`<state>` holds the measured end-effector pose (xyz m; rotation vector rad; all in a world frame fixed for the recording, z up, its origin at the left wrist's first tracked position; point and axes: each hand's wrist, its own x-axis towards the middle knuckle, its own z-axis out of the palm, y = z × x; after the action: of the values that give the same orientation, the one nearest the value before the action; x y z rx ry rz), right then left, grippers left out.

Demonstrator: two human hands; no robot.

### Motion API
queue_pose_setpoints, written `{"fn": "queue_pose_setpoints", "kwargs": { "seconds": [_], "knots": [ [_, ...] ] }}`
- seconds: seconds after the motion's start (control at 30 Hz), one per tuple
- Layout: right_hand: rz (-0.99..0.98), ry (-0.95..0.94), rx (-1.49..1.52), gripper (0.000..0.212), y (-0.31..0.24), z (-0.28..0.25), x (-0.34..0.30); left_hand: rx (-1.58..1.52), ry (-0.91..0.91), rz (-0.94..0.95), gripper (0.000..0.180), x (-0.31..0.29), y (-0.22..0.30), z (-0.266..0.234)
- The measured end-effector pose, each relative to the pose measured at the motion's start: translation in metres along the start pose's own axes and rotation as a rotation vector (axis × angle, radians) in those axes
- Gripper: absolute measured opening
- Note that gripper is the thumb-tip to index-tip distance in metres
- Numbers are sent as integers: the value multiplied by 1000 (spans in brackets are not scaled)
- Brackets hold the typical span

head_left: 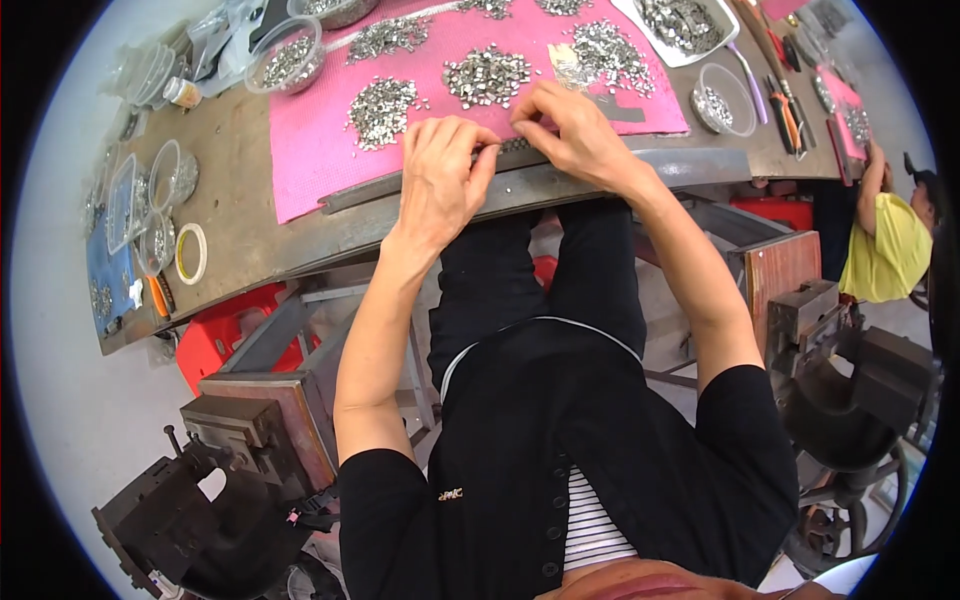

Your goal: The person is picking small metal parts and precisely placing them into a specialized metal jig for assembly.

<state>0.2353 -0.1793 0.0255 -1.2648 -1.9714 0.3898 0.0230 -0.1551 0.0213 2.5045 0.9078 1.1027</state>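
A long dark metal bar [372, 188] lies along the front edge of the pink mat [310, 150], with a row of small parts set along it between my hands. My left hand [440, 180] is closed over the bar, thumb and fingertips drawn together. On the other side of the row, my right hand [578, 135] bends over the bar in a pinch. What sits between the fingertips of either hand is too small to make out. Just beyond are loose heaps of small shiny metal pieces: a left heap [382, 112], a middle heap [487, 76] and a right heap [612, 58].
Clear plastic tubs of metal pieces stand at left [287, 62] and right [722, 105], near a white tray [650, 28]. Orange-handled pliers [790, 125] and a tape roll [191, 252] lie on the table. Presses [180, 520] flank me; another person [885, 240] works at far right.
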Motion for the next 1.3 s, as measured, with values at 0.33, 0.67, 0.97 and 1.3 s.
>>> {"fn": "queue_pose_setpoints", "kwargs": {
  "seconds": [0.33,0.67,0.97,1.3],
  "knots": [
    [-121,90,-168,14,-6,10,-26,-37,-37,82,13,2,-1,14],
    [-90,179,-70,12,2,2,-28,102,9,-1,15,-38,27,1],
    [-155,184,-136,12,-3,13,0,152,1,-93,12,-50,36,13],
    [-179,14,-220,12,1,61,67,295,156,-156,7,-17,-4,-23]
  ]
}}
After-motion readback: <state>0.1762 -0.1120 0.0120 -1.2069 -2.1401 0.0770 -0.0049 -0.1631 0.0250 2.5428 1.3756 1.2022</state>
